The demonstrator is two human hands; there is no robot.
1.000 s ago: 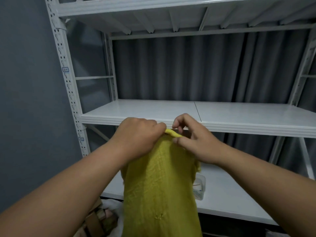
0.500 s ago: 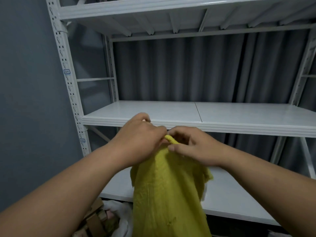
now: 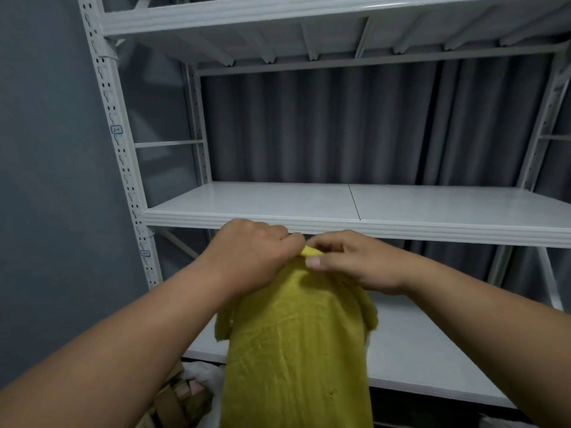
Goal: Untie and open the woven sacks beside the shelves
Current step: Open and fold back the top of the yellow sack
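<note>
White shelves behind; left hand and right hand at frame centre, fingers pinching yellow sack top, likely steadying it to loosen the tie.

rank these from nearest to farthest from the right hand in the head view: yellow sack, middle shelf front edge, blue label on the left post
1. yellow sack: pinched at its top by the right hand.
2. middle shelf front edge: just above and behind the hand.
3. blue label: far up on the left post.
</note>
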